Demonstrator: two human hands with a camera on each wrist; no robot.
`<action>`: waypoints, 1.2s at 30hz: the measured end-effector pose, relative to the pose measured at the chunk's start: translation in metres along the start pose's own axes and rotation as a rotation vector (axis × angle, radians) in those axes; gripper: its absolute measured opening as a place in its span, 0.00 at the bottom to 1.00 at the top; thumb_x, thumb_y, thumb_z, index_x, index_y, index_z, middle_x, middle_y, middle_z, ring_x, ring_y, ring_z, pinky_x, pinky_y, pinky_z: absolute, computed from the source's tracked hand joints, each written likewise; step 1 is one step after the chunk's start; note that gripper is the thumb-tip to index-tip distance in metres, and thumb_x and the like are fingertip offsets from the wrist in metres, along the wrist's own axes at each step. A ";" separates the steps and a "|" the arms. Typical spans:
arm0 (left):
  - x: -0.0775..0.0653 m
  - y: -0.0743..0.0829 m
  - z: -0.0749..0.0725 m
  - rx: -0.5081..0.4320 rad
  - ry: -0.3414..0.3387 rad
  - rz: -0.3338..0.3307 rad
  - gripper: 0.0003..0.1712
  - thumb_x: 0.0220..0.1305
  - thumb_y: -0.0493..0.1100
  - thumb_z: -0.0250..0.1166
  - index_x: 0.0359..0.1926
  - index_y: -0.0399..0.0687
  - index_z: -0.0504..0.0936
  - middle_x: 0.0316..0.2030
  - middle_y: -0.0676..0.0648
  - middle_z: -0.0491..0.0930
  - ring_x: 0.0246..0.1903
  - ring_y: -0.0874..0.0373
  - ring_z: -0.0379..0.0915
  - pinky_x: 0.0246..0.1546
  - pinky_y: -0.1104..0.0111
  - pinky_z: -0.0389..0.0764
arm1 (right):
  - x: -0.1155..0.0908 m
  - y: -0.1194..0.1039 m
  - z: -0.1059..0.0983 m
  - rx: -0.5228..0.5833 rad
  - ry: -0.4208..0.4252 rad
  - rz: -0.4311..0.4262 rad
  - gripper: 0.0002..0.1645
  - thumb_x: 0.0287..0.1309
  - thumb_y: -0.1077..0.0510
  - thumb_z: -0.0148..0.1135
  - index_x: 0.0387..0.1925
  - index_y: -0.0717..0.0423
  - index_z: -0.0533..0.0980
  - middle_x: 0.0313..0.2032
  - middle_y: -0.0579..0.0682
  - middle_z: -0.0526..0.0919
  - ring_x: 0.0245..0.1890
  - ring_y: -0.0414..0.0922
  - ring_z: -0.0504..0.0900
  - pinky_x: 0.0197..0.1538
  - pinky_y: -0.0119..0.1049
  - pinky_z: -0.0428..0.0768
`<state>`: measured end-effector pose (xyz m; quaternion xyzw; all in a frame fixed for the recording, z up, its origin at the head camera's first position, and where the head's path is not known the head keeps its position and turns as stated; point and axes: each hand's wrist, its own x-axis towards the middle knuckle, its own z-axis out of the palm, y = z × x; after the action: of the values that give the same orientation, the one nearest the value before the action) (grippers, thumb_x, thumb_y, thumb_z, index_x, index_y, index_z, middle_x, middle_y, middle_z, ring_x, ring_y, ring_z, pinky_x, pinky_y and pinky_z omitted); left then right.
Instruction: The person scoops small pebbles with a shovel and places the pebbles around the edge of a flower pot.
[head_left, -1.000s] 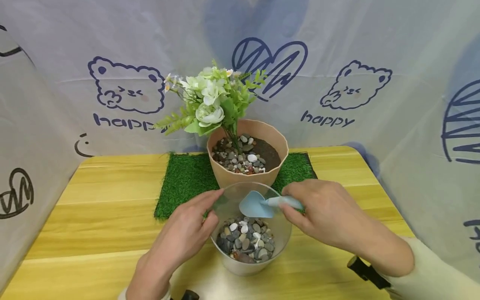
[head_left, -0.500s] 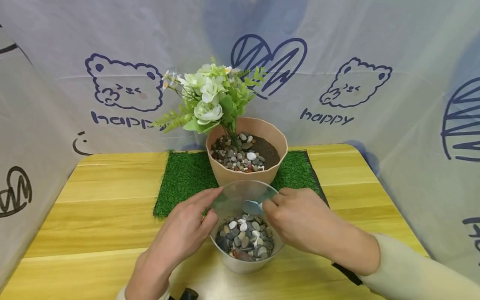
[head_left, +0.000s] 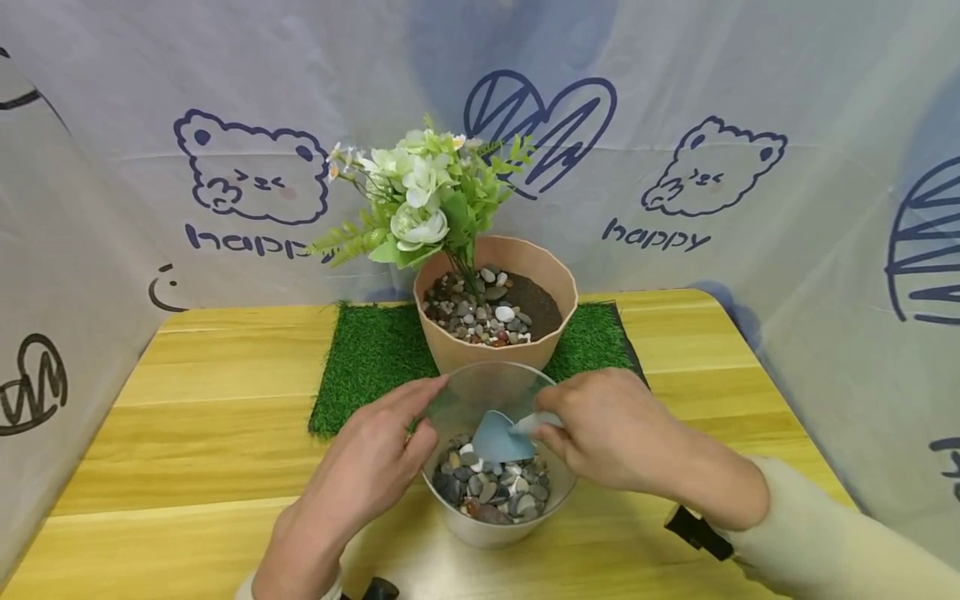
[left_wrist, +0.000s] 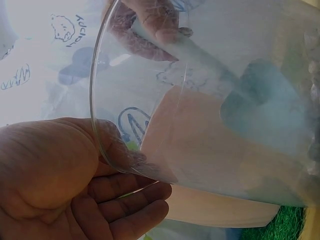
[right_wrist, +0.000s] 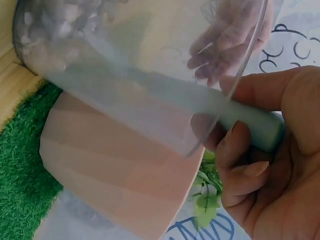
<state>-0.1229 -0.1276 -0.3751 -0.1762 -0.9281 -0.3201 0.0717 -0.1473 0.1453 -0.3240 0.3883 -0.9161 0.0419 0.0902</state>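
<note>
A clear plastic bucket stands upright at the front of the table, partly filled with mixed pebbles. My left hand pinches its rim on the left side, seen close up in the left wrist view, where the hand has its thumb and fingers at the rim. With my right hand I grip the handle of a small light-blue trowel. Its blade is inside the bucket, tip down at the pebbles. In the right wrist view the trowel handle crosses the rim between thumb and curled fingers.
Right behind the bucket, a peach flowerpot holds dark soil, pebbles and white-green flowers. It sits on a green turf mat on the wooden table. A printed cloth hangs behind and at the sides.
My right hand has moved left and toward the bucket, lowering the trowel from the rim to the pebbles. The trowel turned midway, its blade mostly hidden then. My left hand has stayed on the rim.
</note>
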 end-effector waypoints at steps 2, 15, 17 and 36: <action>0.000 0.000 0.000 0.004 -0.001 -0.003 0.31 0.73 0.41 0.58 0.76 0.52 0.73 0.72 0.49 0.76 0.61 0.51 0.81 0.58 0.55 0.83 | 0.002 -0.001 0.003 0.027 -0.020 -0.001 0.19 0.64 0.49 0.72 0.22 0.42 0.72 0.17 0.34 0.71 0.18 0.33 0.68 0.23 0.33 0.71; -0.001 -0.001 0.000 0.000 0.008 -0.003 0.31 0.73 0.40 0.59 0.75 0.52 0.74 0.71 0.50 0.76 0.59 0.52 0.81 0.56 0.55 0.84 | 0.005 -0.013 0.005 0.224 -0.130 0.087 0.10 0.67 0.47 0.69 0.32 0.45 0.85 0.23 0.36 0.83 0.20 0.30 0.72 0.25 0.31 0.73; -0.001 -0.001 0.000 0.000 0.007 -0.006 0.31 0.73 0.40 0.59 0.75 0.52 0.74 0.71 0.50 0.76 0.60 0.52 0.81 0.57 0.55 0.84 | 0.006 -0.014 0.003 0.246 -0.149 0.105 0.09 0.67 0.47 0.69 0.34 0.46 0.86 0.23 0.37 0.84 0.20 0.31 0.73 0.26 0.31 0.74; 0.000 0.000 0.001 0.014 0.025 0.014 0.31 0.73 0.40 0.59 0.75 0.51 0.74 0.71 0.50 0.77 0.55 0.55 0.82 0.53 0.58 0.84 | 0.010 -0.016 -0.005 0.409 -0.256 0.228 0.08 0.66 0.49 0.70 0.38 0.46 0.89 0.21 0.34 0.81 0.17 0.34 0.70 0.23 0.32 0.71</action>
<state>-0.1230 -0.1268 -0.3763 -0.1784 -0.9280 -0.3154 0.0867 -0.1420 0.1285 -0.3174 0.2950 -0.9304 0.1868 -0.1119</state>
